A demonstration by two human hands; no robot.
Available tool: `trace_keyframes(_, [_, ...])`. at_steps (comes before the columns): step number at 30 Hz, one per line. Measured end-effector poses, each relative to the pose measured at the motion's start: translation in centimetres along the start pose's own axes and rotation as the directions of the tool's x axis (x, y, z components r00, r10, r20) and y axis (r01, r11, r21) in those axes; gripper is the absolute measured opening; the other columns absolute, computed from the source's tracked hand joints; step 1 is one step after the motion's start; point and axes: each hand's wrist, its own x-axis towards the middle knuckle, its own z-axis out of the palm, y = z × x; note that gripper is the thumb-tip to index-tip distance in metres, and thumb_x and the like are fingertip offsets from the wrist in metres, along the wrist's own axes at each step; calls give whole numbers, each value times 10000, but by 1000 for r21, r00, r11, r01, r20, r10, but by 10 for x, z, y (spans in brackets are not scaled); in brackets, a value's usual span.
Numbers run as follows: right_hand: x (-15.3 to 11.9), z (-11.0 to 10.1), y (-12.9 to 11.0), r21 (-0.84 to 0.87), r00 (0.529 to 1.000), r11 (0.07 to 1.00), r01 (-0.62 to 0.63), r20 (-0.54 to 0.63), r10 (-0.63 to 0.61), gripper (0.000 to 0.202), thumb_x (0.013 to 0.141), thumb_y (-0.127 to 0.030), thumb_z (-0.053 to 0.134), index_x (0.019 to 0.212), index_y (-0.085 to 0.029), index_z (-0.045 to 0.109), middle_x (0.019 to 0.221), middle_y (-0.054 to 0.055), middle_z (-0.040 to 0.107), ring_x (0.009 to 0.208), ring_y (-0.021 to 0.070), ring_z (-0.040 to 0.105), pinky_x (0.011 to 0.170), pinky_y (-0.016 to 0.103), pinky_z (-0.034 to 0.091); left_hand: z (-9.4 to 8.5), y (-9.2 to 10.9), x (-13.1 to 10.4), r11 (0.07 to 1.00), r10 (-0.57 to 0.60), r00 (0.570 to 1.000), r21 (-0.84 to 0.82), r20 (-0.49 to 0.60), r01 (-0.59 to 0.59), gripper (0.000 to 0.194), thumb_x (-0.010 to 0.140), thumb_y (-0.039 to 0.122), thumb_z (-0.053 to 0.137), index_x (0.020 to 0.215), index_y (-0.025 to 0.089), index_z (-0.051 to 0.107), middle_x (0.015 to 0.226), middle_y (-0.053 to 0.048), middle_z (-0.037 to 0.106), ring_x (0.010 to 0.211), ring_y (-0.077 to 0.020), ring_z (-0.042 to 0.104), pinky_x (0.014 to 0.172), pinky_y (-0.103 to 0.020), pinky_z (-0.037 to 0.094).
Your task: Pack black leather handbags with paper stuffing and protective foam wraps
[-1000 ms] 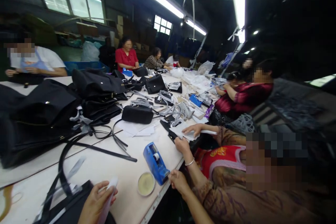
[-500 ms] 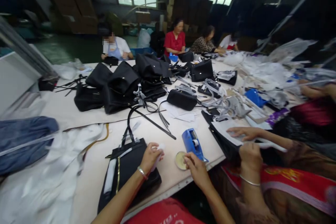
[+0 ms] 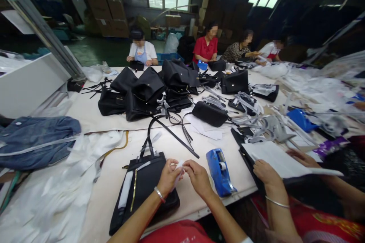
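My left hand [image 3: 170, 174] pinches a small piece of white wrapping [image 3: 178, 172] above the right side of a black handbag [image 3: 145, 186]. The fingers of my right hand [image 3: 197, 174] are closed at the same white piece, their tips near those of my left hand; what they grip is too small to tell. The handbag lies on the table with its handles pointing away, a gold zipper and a white wrapped strip on its front. Just right of my right hand stands a blue tape dispenser [image 3: 221, 172]. A round tape roll is mostly hidden behind that hand.
Black bags [image 3: 145, 87] are piled across the table, with a black pouch [image 3: 209, 114] nearer. At the right, a co-worker's hands [image 3: 266, 172] rest on white sheet material [image 3: 268, 155]. White wrapping and blue cloth [image 3: 42, 140] lie left. Other people sit opposite.
My right hand has left the round tape roll and come up beside my left hand at the white piece. The view has shifted. The co-worker's hands have moved over the white sheet.
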Motion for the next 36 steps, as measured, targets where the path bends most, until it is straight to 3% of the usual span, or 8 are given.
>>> trace_keyframes(5, [8,3,8,-44,1000,999,-22,2,22,154,865,-252,449,985,-232,542,796,16,615,753,180,575,700,283,408,2,2,1,998,-28,999,-62,-22,27,432,661,356,731,903,214,404,704,-1,637,606,-132,609,576,-248,462])
trace_keyframes(9, [17,4,24,164,986,973,-164,61,156,373,782,-229,547,1133,-225,421,644,-48,571,600,154,556,618,273,430,1,4,2,998,-44,999,-51,-25,42,421,656,368,736,893,216,424,745,-11,651,672,-155,632,602,-255,467])
trace_keyframes(13, [20,22,44,544,945,773,-327,171,279,340,769,-282,551,1064,-216,396,630,-63,554,526,126,541,487,230,420,-5,7,5,995,-96,995,-36,-14,95,410,682,374,716,921,203,430,720,-19,660,579,-134,612,549,-234,441])
trace_keyframes(16, [20,36,53,642,934,684,-346,171,312,318,756,-291,559,1024,-208,408,636,-53,562,551,127,561,458,209,409,-12,8,7,987,-150,988,-47,23,151,402,711,386,691,960,185,448,720,-28,660,532,-112,585,522,-220,423])
trace_keyframes(25, [22,43,63,563,927,737,-375,226,299,302,788,-388,549,1004,-205,444,580,-76,555,415,79,462,412,187,349,-18,9,12,972,-210,976,-98,53,215,402,715,405,691,974,165,498,722,-38,656,529,-92,567,523,-208,439])
trace_keyframes(27, [19,41,65,546,921,742,-389,247,301,295,784,-386,557,991,-200,457,608,-65,565,436,81,474,423,193,364,-18,8,11,975,-195,980,-100,35,198,412,713,403,692,981,164,489,720,-34,655,529,-94,570,523,-211,440])
trace_keyframes(31, [17,29,60,506,938,792,-343,143,315,303,778,-368,588,1007,-194,494,689,-44,548,541,93,523,515,223,442,-12,5,9,990,-137,991,-42,11,137,409,707,396,694,966,191,452,735,-17,658,533,-100,582,520,-213,433])
trace_keyframes(36, [23,23,44,374,968,895,-244,157,198,254,829,-319,523,1059,-212,543,743,-24,569,616,109,556,565,228,451,-1,-1,9,996,-80,997,51,16,79,425,687,393,711,933,205,419,735,-11,664,551,-123,606,553,-236,454])
